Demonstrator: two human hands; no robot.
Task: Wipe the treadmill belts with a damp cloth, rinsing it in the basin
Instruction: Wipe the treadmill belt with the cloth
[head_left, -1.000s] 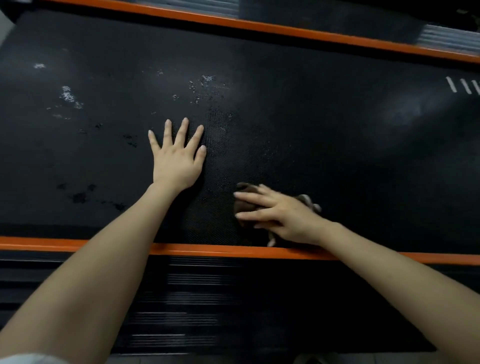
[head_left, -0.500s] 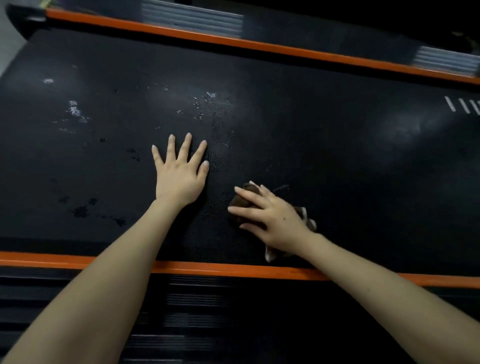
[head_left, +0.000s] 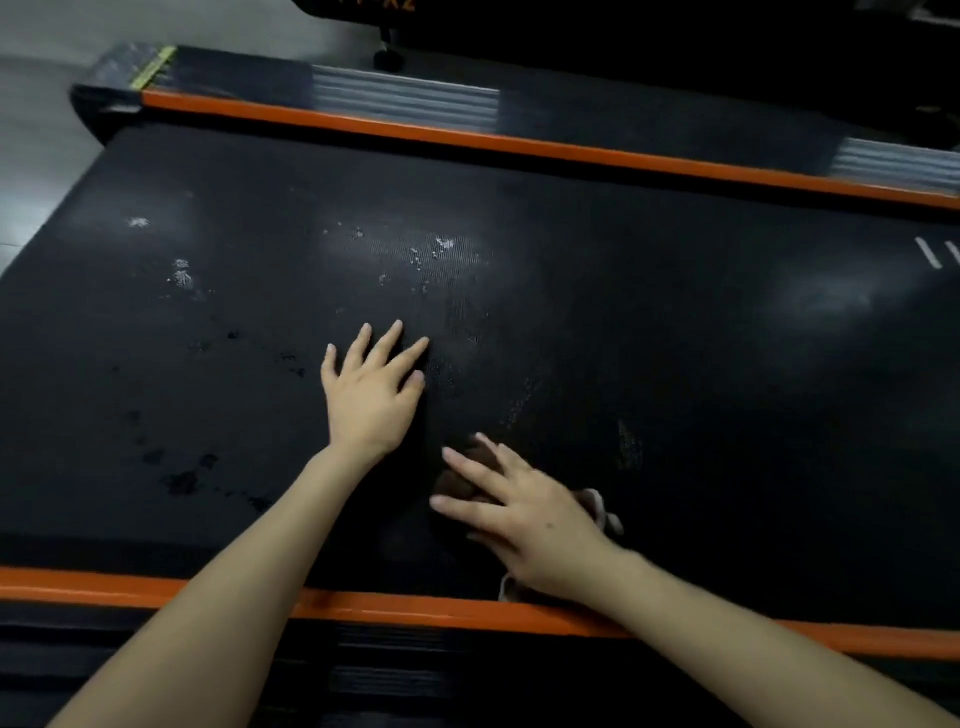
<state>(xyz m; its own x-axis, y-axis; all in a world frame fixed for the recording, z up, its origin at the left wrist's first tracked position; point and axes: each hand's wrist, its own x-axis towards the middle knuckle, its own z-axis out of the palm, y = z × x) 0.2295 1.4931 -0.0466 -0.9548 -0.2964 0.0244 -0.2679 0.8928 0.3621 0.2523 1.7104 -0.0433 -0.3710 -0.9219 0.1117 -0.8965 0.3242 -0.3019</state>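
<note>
Pressing with straight, spread fingers (head_left: 470, 467), pinned the cloth (head_left: 454, 486) under the right hand (head_left: 524, 514) on the belt (head_left: 675, 338), just beyond the near rail (head_left: 389, 610), likely for scrubbing pressure. Laid the left hand (head_left: 371, 395) flat, fingers splayed, farther from the rail, probably as a brace. Had yet to reach white specks (head_left: 441, 249) farther still.

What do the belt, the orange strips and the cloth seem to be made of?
The belt: probably rubber or PVC, matte black; fine dotted grain shows where light falls. The orange strips: smooth, slightly glossy, painted metal or plastic, unclear which. The cloth under the right hand: soft fabric, brown with pale edge, crumpled.
</note>
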